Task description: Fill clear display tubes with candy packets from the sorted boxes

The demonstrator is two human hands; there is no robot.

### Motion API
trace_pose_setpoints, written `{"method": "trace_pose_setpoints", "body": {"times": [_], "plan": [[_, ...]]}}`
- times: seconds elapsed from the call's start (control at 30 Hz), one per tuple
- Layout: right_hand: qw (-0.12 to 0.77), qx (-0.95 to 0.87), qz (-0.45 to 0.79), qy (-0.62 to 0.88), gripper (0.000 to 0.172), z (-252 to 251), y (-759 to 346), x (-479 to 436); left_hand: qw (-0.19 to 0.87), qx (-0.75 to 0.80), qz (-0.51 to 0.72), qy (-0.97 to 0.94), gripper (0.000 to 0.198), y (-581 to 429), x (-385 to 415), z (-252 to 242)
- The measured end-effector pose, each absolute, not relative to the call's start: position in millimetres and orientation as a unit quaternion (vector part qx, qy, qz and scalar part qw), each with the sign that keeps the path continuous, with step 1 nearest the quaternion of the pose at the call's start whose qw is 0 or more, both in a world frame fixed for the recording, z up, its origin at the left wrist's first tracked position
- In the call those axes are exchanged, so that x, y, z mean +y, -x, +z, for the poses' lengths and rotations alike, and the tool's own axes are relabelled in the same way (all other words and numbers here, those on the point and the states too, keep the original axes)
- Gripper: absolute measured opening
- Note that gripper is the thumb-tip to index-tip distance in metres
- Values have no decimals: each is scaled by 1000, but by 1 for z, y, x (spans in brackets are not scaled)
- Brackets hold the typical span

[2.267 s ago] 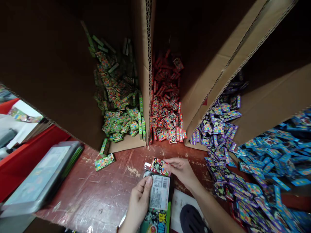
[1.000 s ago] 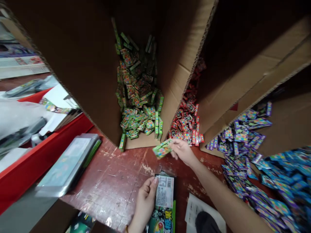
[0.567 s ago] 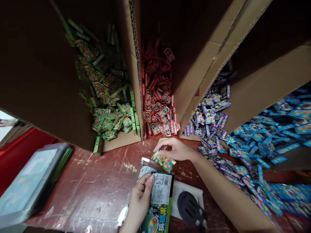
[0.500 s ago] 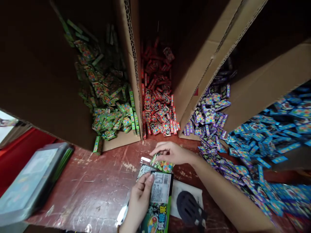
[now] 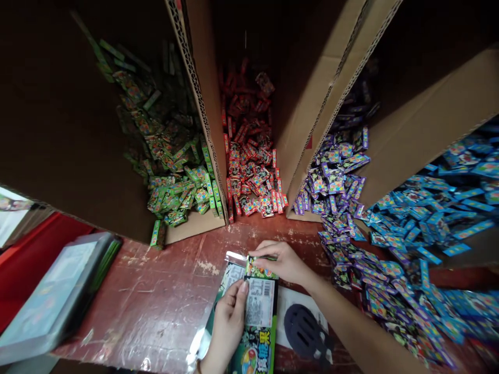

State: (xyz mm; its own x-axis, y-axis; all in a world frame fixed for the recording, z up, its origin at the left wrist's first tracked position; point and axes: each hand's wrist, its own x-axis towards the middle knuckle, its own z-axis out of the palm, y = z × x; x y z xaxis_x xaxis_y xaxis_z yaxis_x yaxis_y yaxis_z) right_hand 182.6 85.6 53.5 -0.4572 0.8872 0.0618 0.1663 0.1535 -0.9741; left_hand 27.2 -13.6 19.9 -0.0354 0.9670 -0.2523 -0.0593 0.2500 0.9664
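Observation:
My left hand grips a green printed packet, its thumb lying on the white label panel with a barcode. At the packet's top, my right hand pinches the green flap-like upper part between thumb and fingers. Under the packet and to its left, another green printed piece in clear plastic shows partly, covered by my left hand. Beside the packet, on a white sheet, lies a dark slotted oval object.
Cardboard boxes stand open across the back. They hold small green packs, red packs, purple packs and blue packs, some spilling onto the red table. A stack of clear plastic sleeves lies at left.
My right hand has come down slightly and to the right, and the packet's upper part now lies flatter beneath its fingers. My left hand keeps its hold, shifted slightly right.

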Motion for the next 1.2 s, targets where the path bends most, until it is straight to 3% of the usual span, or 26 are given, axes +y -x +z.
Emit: {"method": "trace_pose_setpoints", "body": {"times": [0.7,1.03,1.2], "plan": [[397,-621,509,445,17,18,-165,56,594,557,474,-335,38,-17,-20,11],[417,-645,486,417,17,26,-165,31,550,582,474,-368,40,-17,-26,8],[412,-659,485,402,18,28,-167,30,464,606,489,-422,42,-16,-27,8]]}}
